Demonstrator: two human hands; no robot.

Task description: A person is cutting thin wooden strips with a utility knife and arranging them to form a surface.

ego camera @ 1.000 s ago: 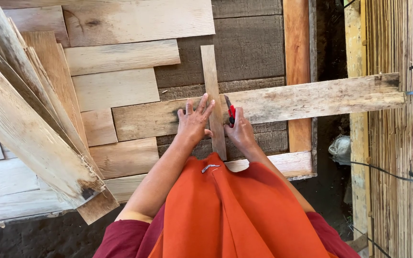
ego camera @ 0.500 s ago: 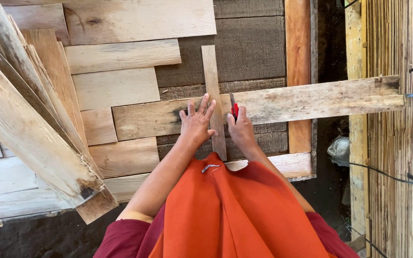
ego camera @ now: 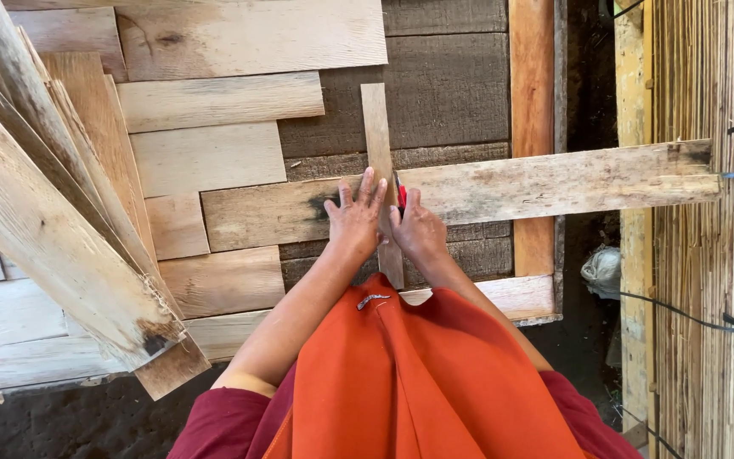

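Long weathered plank (ego camera: pixel 554 183) lying left-right across the boards, right end by the reed wall (ego camera: pixel 711 255). Narrow wood strip (ego camera: pixel 377 127) crossing it near-far, mid-scene. Left hand (ego camera: pixel 354 219) flat on the crossing, fingers spread. Right hand (ego camera: pixel 418 234) just right of strip, fingers pinching a red pencil (ego camera: pixel 400 192) against the strip edge.

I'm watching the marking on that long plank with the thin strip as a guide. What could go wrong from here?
1. The thin strip is pinned only by the left hand; if it shifts, the line may run crooked.
2. The red pencil in the right hand runs close to the left fingertips and could catch them.
3. The long plank reaches past the frame toward the reed wall, so a push might swing it.
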